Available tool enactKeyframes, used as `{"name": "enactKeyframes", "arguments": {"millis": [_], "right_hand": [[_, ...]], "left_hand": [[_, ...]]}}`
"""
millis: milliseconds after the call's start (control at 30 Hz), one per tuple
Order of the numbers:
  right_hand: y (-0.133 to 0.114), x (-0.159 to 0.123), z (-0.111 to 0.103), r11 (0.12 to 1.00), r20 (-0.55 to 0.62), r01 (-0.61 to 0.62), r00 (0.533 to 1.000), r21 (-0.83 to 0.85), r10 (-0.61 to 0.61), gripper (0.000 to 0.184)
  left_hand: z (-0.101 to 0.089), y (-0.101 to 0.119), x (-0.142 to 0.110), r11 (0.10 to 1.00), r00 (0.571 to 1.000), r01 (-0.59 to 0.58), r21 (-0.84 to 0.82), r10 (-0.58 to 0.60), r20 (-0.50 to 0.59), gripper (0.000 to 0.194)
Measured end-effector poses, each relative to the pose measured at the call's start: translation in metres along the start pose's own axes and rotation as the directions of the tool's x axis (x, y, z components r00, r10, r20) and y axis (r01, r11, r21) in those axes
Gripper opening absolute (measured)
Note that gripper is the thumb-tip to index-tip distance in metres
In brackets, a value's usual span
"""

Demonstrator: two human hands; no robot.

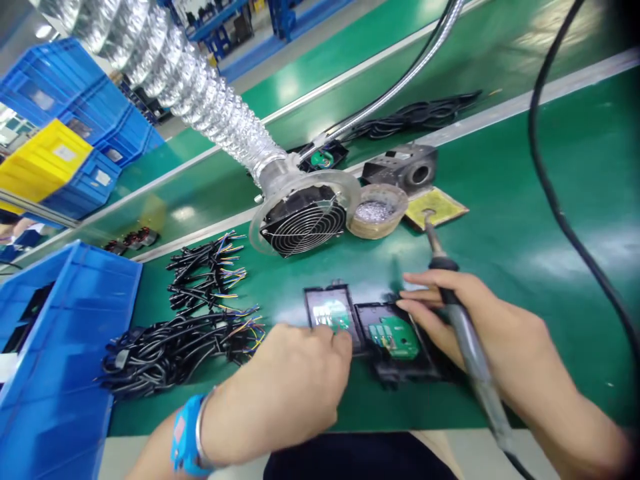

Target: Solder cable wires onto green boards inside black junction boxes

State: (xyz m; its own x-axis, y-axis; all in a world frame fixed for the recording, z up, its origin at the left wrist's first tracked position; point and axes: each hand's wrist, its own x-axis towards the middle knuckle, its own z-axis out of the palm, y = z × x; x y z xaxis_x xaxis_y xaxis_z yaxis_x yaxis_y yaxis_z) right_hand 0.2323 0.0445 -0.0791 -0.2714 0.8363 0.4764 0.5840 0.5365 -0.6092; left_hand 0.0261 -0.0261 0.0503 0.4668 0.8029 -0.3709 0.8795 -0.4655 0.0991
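Observation:
My right hand (500, 327) is wrapped round a soldering iron (470, 350), its tip pointing up and away over the yellow sponge. The thumb and fingertips of that hand are also at the edge of an open black housing (400, 370) with a green circuit board (395, 335) inside. To its left lies a second open black housing (353, 313), also holding a green board (329, 313). My left hand (295, 380) is closed over the near part of this left housing. The hand's own back hides what its fingers pinch, if anything.
A fume extractor fan (305, 223) on a foil duct (200, 100) hangs ahead. Beside it are a solder bowl (377, 210), an iron holder (405, 167) and a yellow sponge (435, 208). Bundled black cables (170, 353) and a blue bin (65, 347) are at left.

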Motion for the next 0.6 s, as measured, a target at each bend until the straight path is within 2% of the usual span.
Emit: {"name": "enactKeyframes", "arguments": {"millis": [67,133,167,233,300,333,367,400,433,500,533,567,600], "right_hand": [[0.0,0.009,0.002,0.993,0.036,0.112,0.993,0.03,-0.113,0.025],[-0.006,0.012,0.0,0.976,0.035,0.213,0.976,0.037,-0.214,0.024],[-0.011,0.011,-0.002,0.972,0.014,0.236,0.972,0.02,-0.236,0.023],[-0.025,0.006,-0.007,0.975,-0.023,0.221,0.975,-0.007,-0.222,0.023],[-0.039,-0.004,-0.01,0.979,-0.001,0.202,0.979,0.018,-0.202,0.025],[-0.043,-0.011,-0.009,0.977,0.03,0.208,0.977,0.038,-0.209,0.027],[-0.045,-0.017,-0.008,0.974,0.064,0.223,0.972,0.048,-0.226,0.028],[-0.043,-0.023,-0.005,0.969,0.092,0.243,0.965,0.041,-0.245,0.028],[-0.039,-0.028,-0.002,0.965,0.112,0.262,0.958,0.02,-0.262,0.027],[-0.025,-0.034,0.008,0.959,0.146,0.283,0.95,-0.02,-0.278,0.026],[-0.018,-0.035,0.013,0.956,0.16,0.292,0.945,-0.018,-0.285,0.026],[-0.013,-0.035,0.017,0.961,0.162,0.275,0.949,0.002,-0.272,0.026],[-0.01,-0.035,0.021,0.97,0.149,0.242,0.959,0.02,-0.242,0.025]], "left_hand": [[-0.008,-0.009,0.001,0.98,0.996,-0.039,-0.193,0.053,0.07,0.02],[-0.006,-0.02,0.005,0.89,0.985,0.021,-0.456,0.059,0.162,0.021],[-0.003,-0.026,0.008,0.805,0.975,0.088,-0.587,0.051,0.215,0.023],[0.008,-0.033,0.012,0.571,0.951,0.24,-0.785,0.026,0.309,0.025],[0.021,-0.034,0.01,0.353,0.937,0.322,-0.879,0.013,0.348,0.027],[0.026,-0.033,0.007,0.286,0.94,0.322,-0.902,0.019,0.342,0.028],[0.031,-0.031,0.003,0.26,0.948,0.3,-0.918,0.025,0.316,0.028],[0.036,-0.028,-0.003,0.285,0.961,0.261,-0.923,0.016,0.277,0.028],[0.041,-0.025,-0.008,0.368,0.974,0.222,-0.903,-0.031,0.226,0.029],[0.054,-0.019,-0.018,0.655,0.975,0.192,-0.731,-0.211,0.067,0.031],[0.062,-0.017,-0.022,0.792,0.951,0.226,-0.568,-0.305,-0.047,0.033],[0.071,-0.015,-0.026,0.878,0.92,0.271,-0.395,-0.357,-0.161,0.036],[0.08,-0.014,-0.029,0.919,0.894,0.302,-0.253,-0.366,-0.26,0.038]]}}
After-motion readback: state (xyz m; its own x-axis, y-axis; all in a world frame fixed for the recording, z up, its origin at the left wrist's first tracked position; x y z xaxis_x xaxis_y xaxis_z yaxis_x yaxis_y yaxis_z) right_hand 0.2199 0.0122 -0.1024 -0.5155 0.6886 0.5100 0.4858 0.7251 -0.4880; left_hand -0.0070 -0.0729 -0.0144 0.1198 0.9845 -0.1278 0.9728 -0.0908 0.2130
